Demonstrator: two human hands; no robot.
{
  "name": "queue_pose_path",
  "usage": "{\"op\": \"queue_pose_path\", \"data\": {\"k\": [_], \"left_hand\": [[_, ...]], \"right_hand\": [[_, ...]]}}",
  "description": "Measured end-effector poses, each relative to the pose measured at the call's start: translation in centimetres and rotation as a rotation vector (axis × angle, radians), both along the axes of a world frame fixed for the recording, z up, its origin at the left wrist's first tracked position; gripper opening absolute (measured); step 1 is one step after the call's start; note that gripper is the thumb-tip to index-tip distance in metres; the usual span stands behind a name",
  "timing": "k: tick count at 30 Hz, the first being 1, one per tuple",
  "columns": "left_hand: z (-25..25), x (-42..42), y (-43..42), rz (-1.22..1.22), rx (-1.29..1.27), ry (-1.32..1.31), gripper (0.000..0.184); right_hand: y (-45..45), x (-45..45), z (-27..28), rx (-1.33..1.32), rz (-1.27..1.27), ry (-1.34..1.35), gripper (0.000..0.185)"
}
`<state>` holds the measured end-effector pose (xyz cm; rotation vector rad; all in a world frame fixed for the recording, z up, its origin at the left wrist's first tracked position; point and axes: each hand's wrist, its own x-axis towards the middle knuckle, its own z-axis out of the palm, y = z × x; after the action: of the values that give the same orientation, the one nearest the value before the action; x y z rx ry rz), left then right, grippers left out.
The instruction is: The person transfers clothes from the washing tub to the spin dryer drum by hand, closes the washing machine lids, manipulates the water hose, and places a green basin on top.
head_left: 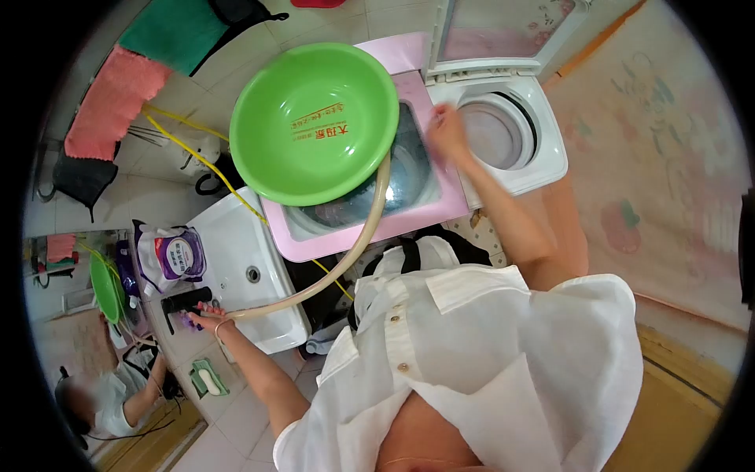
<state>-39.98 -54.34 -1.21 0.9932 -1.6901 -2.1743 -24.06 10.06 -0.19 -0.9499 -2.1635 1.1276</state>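
My left hand (208, 316) is closed around the end of a beige hose (346, 263), beside the black faucet (186, 300) of the white sink (228, 275). Something small and purple shows by those fingers. From there the hose curves across the sink and up to the washing machine (452, 206), passing under the rim of a green basin (314, 118) that rests on top. Over the pink edge of the machine, left of the round spin tub (499, 130), my right hand (446, 132) is smeared by motion. What its fingers do cannot be made out.
The spin tub's lid (503, 31) stands raised. A purple and white detergent bag (174, 258) sits at the sink's left edge, with a soap dish (208, 379) below. Cloths (118, 102) hang at upper left. A yellow cord (197, 153) crosses the sink; a mirror is at left.
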Motion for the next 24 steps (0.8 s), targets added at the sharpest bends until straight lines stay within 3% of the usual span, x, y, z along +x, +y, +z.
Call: {"op": "queue_pose_path", "data": {"k": [1,3,6,11,14,20,24], "left_hand": [[0.4,0.1,0.5,0.023,-0.015,0.000,0.044],[-1.0,-0.4,-0.8,-0.010,-0.012,0.028,0.045],[-1.2,-0.6,-1.5,0.002,-0.021,0.050,0.050],[-0.4,-0.3,-0.4,0.015,0.055,0.043,0.042],[0.2,-0.1,0.5,0.085,0.029,0.001,0.043],[-1.0,-2.7,2.3,0.215,0.105,0.000,0.044],[1.6,-2.6,5.9,0.333,0.077,0.011,0.046]], "right_hand": [[-3.2,0.6,-2.2,0.003,0.087,-0.079,0.029],[-8.3,1.1,-2.0,0.270,0.116,-0.084,0.036],[-10.1,0.5,0.5,0.150,0.145,-0.078,0.044],[-11.2,0.2,0.5,0.212,0.289,-0.151,0.048],[-10.7,1.8,1.0,0.240,0.313,-0.375,0.047],[-8.4,9.1,3.9,0.149,0.055,-0.512,0.040],[-7.9,10.0,3.0,0.248,-0.025,-0.553,0.042]]}}
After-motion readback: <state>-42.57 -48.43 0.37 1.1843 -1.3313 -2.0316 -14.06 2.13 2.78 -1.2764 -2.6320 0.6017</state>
